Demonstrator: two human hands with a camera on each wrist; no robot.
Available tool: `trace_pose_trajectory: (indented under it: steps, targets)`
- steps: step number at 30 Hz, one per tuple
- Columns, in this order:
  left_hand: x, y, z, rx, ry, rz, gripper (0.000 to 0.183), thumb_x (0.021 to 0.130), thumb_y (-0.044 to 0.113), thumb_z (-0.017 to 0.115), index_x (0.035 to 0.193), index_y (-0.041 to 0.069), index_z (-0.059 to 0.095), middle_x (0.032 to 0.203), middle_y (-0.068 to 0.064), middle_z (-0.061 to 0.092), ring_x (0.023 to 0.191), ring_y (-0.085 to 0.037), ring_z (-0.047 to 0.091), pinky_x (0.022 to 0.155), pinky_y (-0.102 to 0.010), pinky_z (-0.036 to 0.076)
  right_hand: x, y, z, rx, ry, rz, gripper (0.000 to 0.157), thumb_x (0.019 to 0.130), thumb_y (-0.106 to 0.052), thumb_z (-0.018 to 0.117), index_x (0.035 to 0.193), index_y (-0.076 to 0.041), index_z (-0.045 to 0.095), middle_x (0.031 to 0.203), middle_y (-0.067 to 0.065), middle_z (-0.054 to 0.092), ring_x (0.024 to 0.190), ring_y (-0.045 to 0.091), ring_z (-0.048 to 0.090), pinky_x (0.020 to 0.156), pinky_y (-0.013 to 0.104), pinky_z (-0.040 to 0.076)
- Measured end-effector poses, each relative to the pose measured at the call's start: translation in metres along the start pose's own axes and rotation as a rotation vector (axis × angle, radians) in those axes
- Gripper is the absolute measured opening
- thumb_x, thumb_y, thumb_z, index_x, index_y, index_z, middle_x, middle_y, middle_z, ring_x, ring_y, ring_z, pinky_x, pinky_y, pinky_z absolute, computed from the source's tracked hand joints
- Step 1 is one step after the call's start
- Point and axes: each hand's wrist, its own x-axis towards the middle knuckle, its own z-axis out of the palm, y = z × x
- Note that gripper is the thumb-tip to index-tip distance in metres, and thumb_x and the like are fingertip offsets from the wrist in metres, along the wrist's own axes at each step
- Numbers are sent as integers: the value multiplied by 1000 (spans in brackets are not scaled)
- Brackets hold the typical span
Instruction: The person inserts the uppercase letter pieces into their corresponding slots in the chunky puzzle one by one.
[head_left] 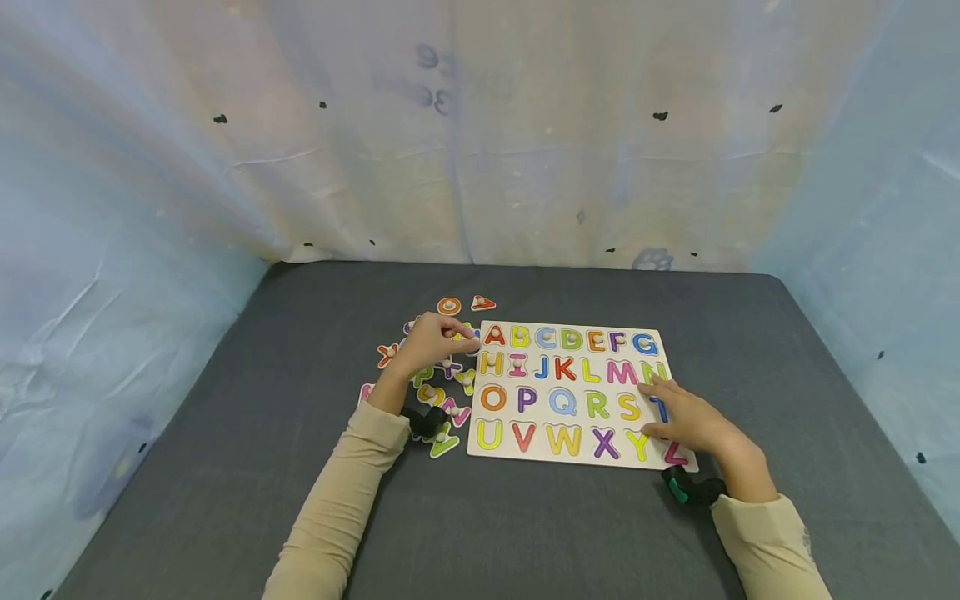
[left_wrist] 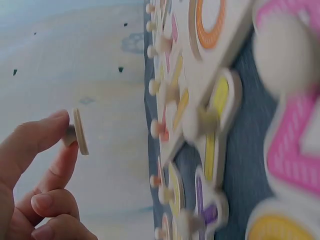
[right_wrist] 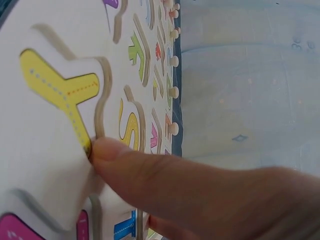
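Note:
My left hand (head_left: 431, 342) is over the loose letters beside the board's upper left corner. In the left wrist view its thumb and finger pinch the knob of a thin wooden letter piece (left_wrist: 80, 132), held edge-on and clear of the others, so I cannot tell which letter. The white alphabet board (head_left: 543, 402) lies flat; knobbed pieces sit in A to F, H and I. My right hand (head_left: 690, 417) rests on the board's right side, fingers spread and holding nothing. Its thumb (right_wrist: 112, 150) touches the board by the yellow Y recess (right_wrist: 62, 90).
Loose knobbed letters lie left of the board, several overlapping, among them a yellow-green Y (head_left: 465, 381) and a pink letter (head_left: 455, 411). An orange O (head_left: 449, 306) and a red letter (head_left: 483, 302) lie farther back. Grey cloth (head_left: 570, 533) covers the table; curtains (head_left: 525, 167) surround it.

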Motion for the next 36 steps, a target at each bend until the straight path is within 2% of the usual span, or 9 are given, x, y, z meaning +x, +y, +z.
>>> trace_pose_trajectory:
  steps: [12,19,23,30,36]
  targets:
    - [8,14,27,-38,0,11,22,83,21,75,94,2,76,56,5,28,51,-12,24,52,-23,23,-2,-5,-1,-22,13,8,78,82,-34,73,145,-1,40,153,32,25,135,57,28,102,68,34]
    - [10,30,42,-66,-10,0,19,83,21,75,92,5,76,56,6,36,55,-11,32,54,-22,27,-1,-3,1,-28,11,6,78,82,-36,73,144,-1,41,153,32,26,135,57,28,102,69,34]
    - [13,36,51,-88,-15,-8,18,82,21,76,92,6,77,55,6,35,53,-10,30,52,-22,26,-1,-3,1,-23,17,-3,79,82,-36,73,144,-1,41,152,33,26,135,58,28,102,69,33]
    - [16,50,67,-142,-41,-45,18,81,20,77,92,5,77,51,6,30,49,-9,24,52,-23,22,-2,-2,1,-22,42,-20,76,82,-33,74,143,0,42,151,33,28,134,57,31,101,67,35]
    - [23,56,84,-86,-11,-133,19,79,25,79,88,7,78,50,8,36,49,-8,30,49,-21,25,-2,-2,0,-23,37,-11,78,82,-35,74,144,-1,42,152,33,27,134,58,30,101,68,35]
